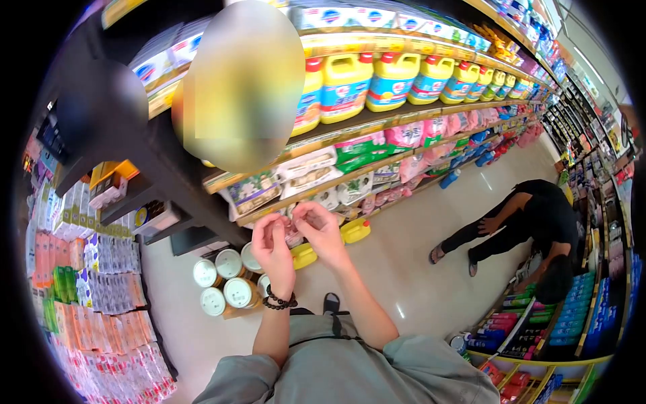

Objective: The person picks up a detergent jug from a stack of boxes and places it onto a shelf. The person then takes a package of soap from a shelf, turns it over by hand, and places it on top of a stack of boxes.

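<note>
Both of my hands are raised in front of the lower shelves, close together but with a gap between them. My left hand has its fingers curled in toward the thumb, and dark beads circle that wrist. My right hand is bent in a similar pinch, fingertips facing the left ones. Anything between the fingers is too small to make out. Nearest behind them are packaged goods on the shelf and yellow containers low down by the floor.
Yellow jugs with red caps line the shelf above. White-lidded tubs stand on the floor at the left, near stacked packs. At the right, another person in black bends toward a shelf of bottles.
</note>
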A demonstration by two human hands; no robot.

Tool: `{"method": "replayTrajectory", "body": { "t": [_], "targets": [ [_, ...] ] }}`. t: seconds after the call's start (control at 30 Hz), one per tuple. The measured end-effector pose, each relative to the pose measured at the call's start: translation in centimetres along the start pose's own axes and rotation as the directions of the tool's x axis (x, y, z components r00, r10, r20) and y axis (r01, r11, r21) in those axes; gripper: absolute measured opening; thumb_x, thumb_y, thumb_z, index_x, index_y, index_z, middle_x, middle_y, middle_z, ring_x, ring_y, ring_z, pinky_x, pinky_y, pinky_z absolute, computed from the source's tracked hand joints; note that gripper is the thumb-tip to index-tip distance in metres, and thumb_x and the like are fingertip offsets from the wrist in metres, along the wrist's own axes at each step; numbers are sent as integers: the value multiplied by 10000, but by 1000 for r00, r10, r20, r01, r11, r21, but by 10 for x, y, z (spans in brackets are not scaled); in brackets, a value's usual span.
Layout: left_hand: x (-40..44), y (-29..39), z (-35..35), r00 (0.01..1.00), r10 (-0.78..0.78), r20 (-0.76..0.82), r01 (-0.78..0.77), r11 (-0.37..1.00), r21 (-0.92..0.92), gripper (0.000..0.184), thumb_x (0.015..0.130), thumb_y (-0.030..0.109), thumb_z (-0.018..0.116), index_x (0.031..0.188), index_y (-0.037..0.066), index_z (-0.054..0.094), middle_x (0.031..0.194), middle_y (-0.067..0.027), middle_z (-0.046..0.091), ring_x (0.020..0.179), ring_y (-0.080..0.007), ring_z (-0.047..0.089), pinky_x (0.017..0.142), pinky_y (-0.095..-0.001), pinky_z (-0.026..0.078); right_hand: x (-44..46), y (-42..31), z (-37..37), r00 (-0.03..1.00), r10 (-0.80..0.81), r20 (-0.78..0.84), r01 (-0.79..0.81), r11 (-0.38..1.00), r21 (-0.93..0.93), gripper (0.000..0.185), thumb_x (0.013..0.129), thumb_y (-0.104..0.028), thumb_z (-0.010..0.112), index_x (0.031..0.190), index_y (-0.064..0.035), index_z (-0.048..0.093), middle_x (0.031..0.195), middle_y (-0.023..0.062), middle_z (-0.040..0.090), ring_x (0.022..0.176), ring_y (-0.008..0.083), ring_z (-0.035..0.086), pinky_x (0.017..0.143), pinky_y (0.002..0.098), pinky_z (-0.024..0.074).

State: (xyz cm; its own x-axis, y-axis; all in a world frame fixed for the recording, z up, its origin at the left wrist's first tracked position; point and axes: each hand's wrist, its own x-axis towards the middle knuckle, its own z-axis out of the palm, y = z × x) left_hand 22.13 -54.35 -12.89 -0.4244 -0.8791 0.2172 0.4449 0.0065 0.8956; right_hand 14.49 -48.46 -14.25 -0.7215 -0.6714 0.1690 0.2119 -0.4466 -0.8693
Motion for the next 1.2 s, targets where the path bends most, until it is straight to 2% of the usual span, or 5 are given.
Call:
{"method": "replayTrajectory", "body": {
  "t": [0.4,0.6,0.77,1.13,1.2],
  "targets": [
    [-23,-83,167,998,-32,-56,31,999,-32,66,927,34,523,971,7,563,851,-55,589,774,-131,561,735,-270,471,36,-71,-181,994,-56,-91,45,992,-118,87,929,-3,557,1012,-14,579,900,11,584,843,88,562,768,239,462],
    [6,-143,261,996,-48,-79,44,998,-49,62,941,48,525,981,26,566,863,-51,593,788,-124,556,718,-265,458,100,-106,-256,982,-174,-70,141,931,-337,99,924,10,533,993,-17,598,900,22,565,833,85,558,749,225,454],
    [43,-194,356,991,-126,36,130,973,-191,56,929,39,541,976,25,568,866,-41,590,792,-117,555,720,-261,453,168,-138,-335,980,-181,-77,144,927,-346,115,928,36,510,999,-11,588,912,16,551,808,69,548,698,213,450],
    [53,-249,545,986,48,159,-28,991,-128,67,947,63,521,969,7,552,795,-61,584,744,-130,563,680,-264,461,268,-226,-495,931,-307,-198,224,909,-352,92,940,27,508,978,-3,586,863,20,557,782,93,557,718,235,457],
    [51,-261,577,958,-33,284,85,981,-172,110,933,13,500,1038,7,531,908,-73,600,795,-131,579,666,-258,497,281,-246,-524,929,-301,-216,213,911,-352,91,938,30,509,977,-3,585,860,21,557,785,96,556,720,239,458]
  ]
}}
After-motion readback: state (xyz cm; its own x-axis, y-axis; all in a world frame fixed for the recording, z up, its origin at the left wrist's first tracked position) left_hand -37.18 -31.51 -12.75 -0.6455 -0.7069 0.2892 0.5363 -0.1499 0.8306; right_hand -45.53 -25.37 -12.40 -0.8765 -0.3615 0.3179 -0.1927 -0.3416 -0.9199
